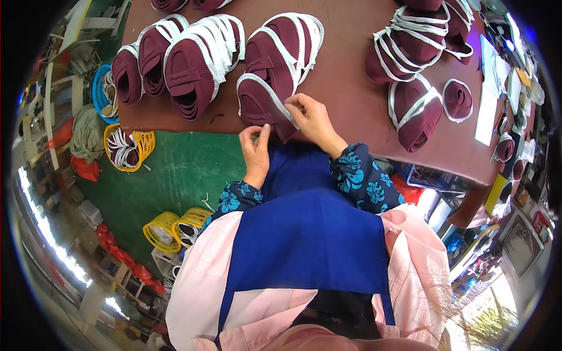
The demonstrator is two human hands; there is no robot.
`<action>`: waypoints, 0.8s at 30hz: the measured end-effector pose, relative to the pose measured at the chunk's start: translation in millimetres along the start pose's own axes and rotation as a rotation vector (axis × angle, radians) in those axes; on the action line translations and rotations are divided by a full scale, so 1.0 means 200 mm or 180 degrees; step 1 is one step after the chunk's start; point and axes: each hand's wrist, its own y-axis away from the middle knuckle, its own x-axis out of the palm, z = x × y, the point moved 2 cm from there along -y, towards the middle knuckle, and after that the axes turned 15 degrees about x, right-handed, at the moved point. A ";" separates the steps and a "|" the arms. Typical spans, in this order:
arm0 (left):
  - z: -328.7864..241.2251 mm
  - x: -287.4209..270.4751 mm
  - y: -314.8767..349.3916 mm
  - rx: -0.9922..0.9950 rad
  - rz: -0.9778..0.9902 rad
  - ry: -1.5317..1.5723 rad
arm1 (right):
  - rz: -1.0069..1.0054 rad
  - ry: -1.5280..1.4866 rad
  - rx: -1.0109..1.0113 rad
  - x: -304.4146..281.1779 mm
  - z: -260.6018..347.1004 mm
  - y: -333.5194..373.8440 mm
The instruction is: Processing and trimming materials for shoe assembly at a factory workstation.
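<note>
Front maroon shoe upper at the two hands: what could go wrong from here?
Its lower end reaches the near edge of the table, so the front maroon shoe upper might slip off if the left hand and right hand let go.

It also overlaps the uppers behind; a tug could disturb that row.

The right hand's fingers are at the white trim, so pulling there might distort it.

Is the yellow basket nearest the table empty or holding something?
Holding something: white-edged maroon pieces show inside the yellow basket; how deep, I cannot tell.
</note>
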 end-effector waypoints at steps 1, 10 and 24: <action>0.04 0.00 0.01 -0.0013 -0.0025 0.0010 | 0.0090 0.0010 0.0001 0.02 0.02 0.01; -0.08 -0.02 0.02 -0.0547 0.0432 0.2054 | -0.1186 0.0123 -0.0622 0.06 0.05 -0.10; -0.11 -0.12 -0.27 -0.1118 0.0588 0.2461 | -0.1042 -0.0119 -0.0494 0.08 0.17 -0.18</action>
